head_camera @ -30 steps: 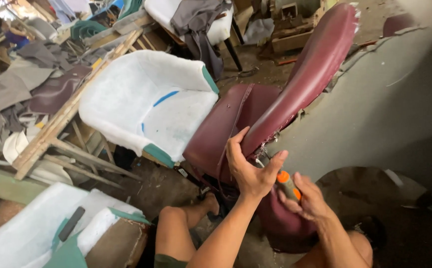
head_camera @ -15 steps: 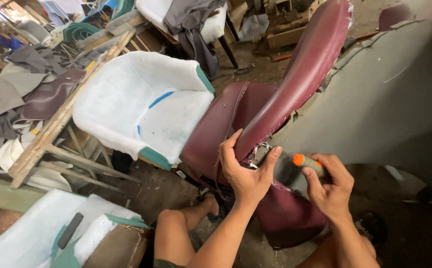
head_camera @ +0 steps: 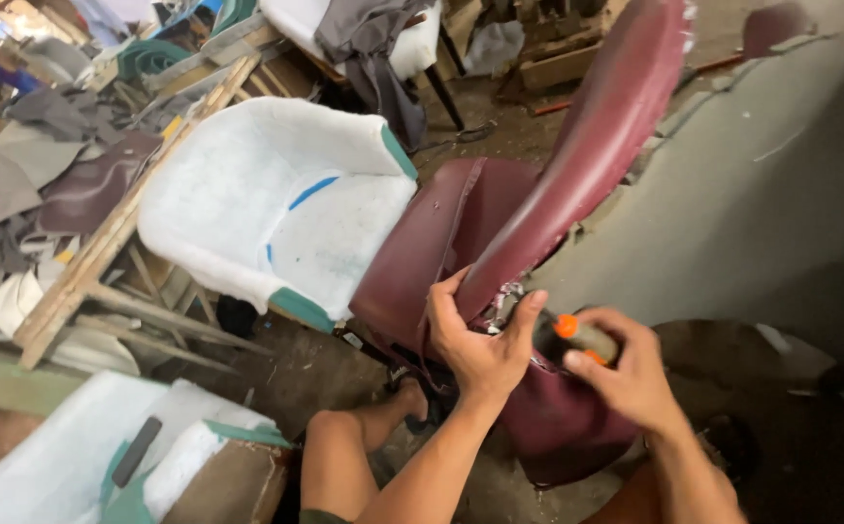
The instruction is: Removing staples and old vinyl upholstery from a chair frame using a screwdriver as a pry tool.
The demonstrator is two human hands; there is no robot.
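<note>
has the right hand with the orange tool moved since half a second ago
Yes. The right hand with the orange-tipped tool has slid left along the maroon cover's edge, closer to the left hand gripping it.

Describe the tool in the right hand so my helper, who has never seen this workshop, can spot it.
Start at the big maroon chair shell. Follow its torn lower edge down to the two hands; the tool sits in the right hand. Its dark handle with bright orange bands is the only orange nearby.
</note>
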